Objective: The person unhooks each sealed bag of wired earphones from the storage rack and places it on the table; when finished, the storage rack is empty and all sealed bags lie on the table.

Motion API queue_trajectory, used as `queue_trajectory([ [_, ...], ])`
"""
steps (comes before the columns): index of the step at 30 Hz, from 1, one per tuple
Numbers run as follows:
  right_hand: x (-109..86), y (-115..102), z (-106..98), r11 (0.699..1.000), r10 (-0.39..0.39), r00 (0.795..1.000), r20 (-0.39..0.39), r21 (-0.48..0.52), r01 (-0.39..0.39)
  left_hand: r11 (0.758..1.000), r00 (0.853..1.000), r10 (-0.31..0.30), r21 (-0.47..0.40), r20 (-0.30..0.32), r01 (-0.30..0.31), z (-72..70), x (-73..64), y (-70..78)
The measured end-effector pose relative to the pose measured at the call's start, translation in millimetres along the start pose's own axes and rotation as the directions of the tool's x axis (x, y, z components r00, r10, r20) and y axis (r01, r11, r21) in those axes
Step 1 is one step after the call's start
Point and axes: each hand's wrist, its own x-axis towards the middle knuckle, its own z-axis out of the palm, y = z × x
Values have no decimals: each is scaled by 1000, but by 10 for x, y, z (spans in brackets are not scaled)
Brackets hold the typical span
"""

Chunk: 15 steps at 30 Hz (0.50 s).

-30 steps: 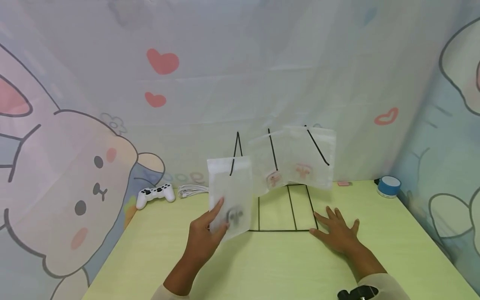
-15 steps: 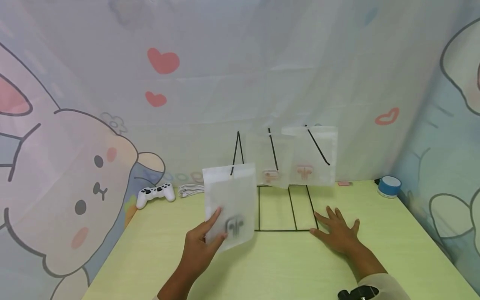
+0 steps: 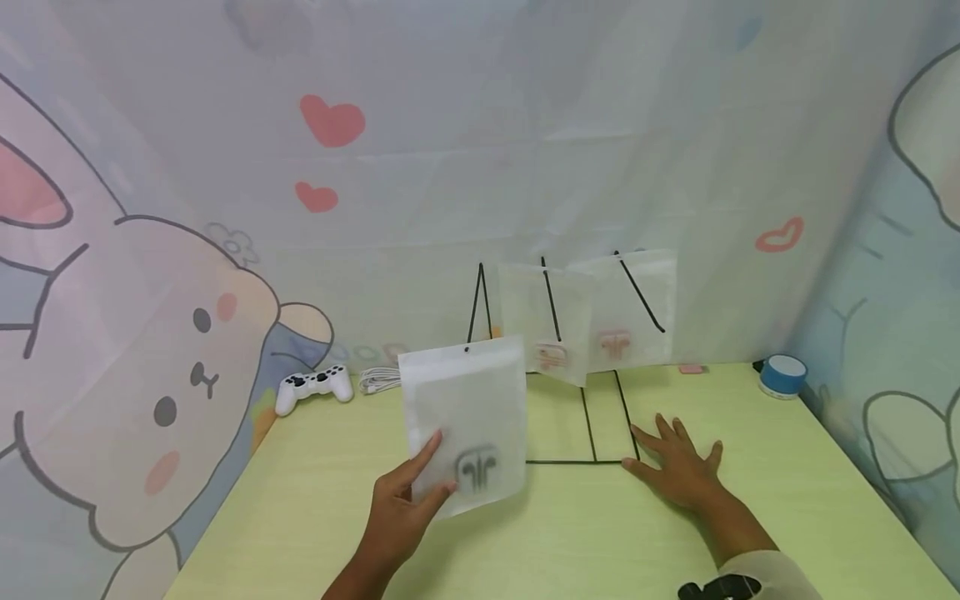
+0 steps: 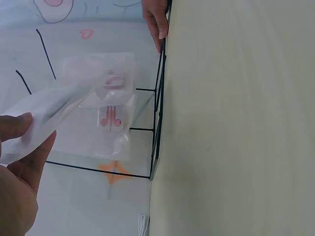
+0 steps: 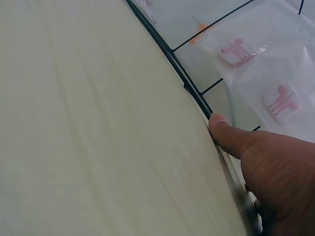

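My left hand [image 3: 402, 508] pinches a white translucent zip pouch [image 3: 457, 375] by its lower left side. Dark earphones show through the pouch, and a small hole is visible at its top edge. It stands in front of the left hook [image 3: 480, 292] of a black wire rack [image 3: 558, 461]. Two more pouches hang on the other hooks, a middle pouch [image 3: 547, 308] and a right pouch [image 3: 645, 292], both with pinkish earphones inside. With fingers spread, my right hand [image 3: 672, 467] rests at the rack's front right base corner; its thumb [image 5: 224, 130] touches the base wire.
A white game controller [image 3: 315, 386] and a coiled white cable [image 3: 379, 380] lie at the back left of the table [image 3: 570, 542]. At the back right are a pink eraser-like block [image 3: 692, 369] and a blue-and-white round container [image 3: 783, 375]. A printed curtain [image 3: 525, 125] hangs behind.
My left hand has drawn the pouch toward me and off the left hook, whose tip is now behind it. The hanging pouches have swung. My right hand stays in place.
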Motion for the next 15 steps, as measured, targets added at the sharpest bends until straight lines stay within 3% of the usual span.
queue_trajectory([
  [8, -16, -30, -6, 1000, 11, 1000, 12, 2, -11, 996, 1000, -13, -92, -16, 11, 28, -32, -26],
  [12, -18, -35, -12, 1000, 8, 1000, 16, 13, -8, 994, 1000, -15, -109, 7, 16, 26, -50, -69],
  [15, -16, -36, -21, 1000, 8, 1000, 14, 10, -8, 992, 998, -51, -114, 37, 55, 23, -62, -114],
])
